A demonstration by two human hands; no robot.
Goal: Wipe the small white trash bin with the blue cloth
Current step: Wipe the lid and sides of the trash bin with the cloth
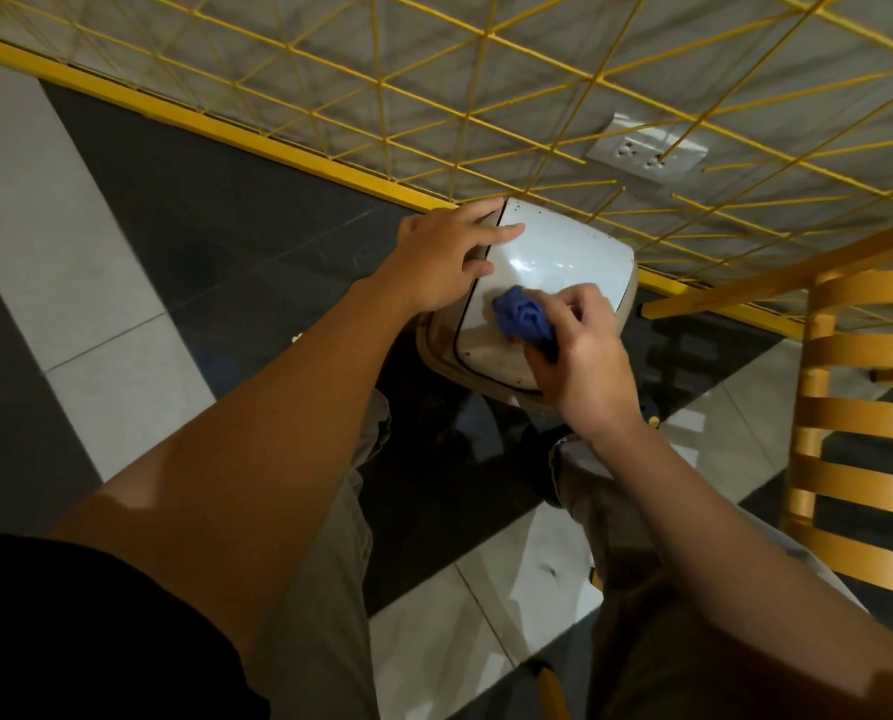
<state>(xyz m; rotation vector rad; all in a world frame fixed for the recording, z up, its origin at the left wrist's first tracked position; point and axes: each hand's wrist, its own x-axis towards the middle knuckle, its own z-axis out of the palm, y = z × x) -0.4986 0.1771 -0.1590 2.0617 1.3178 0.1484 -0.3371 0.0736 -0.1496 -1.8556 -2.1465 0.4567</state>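
Right hand (584, 356) fingers curl around the bunched blue cloth (524, 317), pressing it on the white lid of the small trash bin (563, 252). Left hand (444, 257) rests fingers fairly straight on the lid's far-left edge. The bin stands on dark floor beside a yellow wire grid (486, 70).

No readable text, label, brand, number or sign appears anywhere in the view. The small white trash bin (553, 252) shows only dark specks on its lid, with no lettering. The wall socket (647, 148) at the far right, behind the yellow wire grid (434, 80), has a plain face with no markings that can be read. The blue cloth (522, 317) carries no tag or print.
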